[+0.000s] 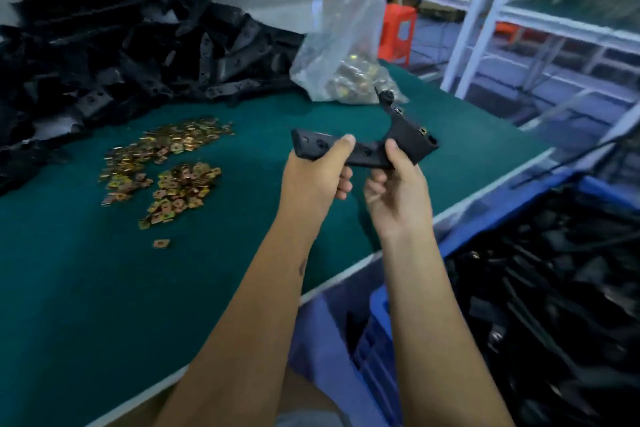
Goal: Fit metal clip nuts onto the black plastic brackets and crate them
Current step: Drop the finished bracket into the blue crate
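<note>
Both hands (317, 170) (393, 184), fingers (346, 141) curled around black bracket (367, 151).

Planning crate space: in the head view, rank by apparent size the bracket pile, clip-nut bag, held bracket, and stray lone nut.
1. Bracket pile
2. Clip-nut bag
3. Held bracket; nearer the camera, so its margin under the bag is unsure
4. Lone nut

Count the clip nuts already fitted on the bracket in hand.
2 visible: one clip nut near the upper tip of the bracket, one on its right end. Hands may hide more.
</note>
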Action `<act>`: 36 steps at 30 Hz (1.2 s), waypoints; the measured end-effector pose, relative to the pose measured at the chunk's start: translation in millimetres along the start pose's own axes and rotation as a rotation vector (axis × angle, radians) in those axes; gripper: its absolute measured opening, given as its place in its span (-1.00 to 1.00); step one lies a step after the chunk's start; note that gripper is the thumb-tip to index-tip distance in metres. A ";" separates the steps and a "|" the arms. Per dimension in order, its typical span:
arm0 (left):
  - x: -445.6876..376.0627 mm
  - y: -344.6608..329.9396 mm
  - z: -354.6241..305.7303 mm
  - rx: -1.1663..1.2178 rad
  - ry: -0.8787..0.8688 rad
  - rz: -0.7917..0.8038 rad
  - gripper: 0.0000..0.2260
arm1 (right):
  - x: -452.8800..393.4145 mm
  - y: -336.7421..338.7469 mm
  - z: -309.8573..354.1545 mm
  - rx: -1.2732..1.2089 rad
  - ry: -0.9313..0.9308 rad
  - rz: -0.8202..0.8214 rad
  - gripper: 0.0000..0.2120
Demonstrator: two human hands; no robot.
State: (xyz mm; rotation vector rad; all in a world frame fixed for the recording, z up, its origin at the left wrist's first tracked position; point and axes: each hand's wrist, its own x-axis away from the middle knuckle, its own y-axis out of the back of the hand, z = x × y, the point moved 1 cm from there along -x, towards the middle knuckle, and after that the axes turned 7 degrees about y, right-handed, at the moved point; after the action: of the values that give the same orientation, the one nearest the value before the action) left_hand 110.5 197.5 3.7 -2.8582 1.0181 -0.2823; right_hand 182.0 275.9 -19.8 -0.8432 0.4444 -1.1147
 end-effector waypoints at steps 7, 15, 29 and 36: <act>48.6 -142.4 45.5 -0.188 0.093 0.393 -0.70 | 9.3 104.7 89.7 -0.075 0.123 -0.176 -0.71; 63.2 -190.5 75.5 -0.349 0.300 0.718 -0.81 | 5.4 207.8 163.1 -0.168 0.437 -0.721 -0.81; 33.3 -137.7 35.4 -0.057 0.040 0.500 -0.73 | -38.6 82.6 121.3 0.155 0.582 -0.750 -0.69; -12.7 -15.6 -16.2 -0.015 -0.146 0.038 -0.69 | -16.2 -75.0 3.2 0.553 0.602 0.098 -0.78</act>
State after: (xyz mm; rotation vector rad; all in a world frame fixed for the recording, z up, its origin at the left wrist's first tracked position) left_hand 107.2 217.2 20.2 -2.8206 1.0486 -0.0618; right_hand 132.8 277.9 39.2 0.0122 0.6224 -1.3069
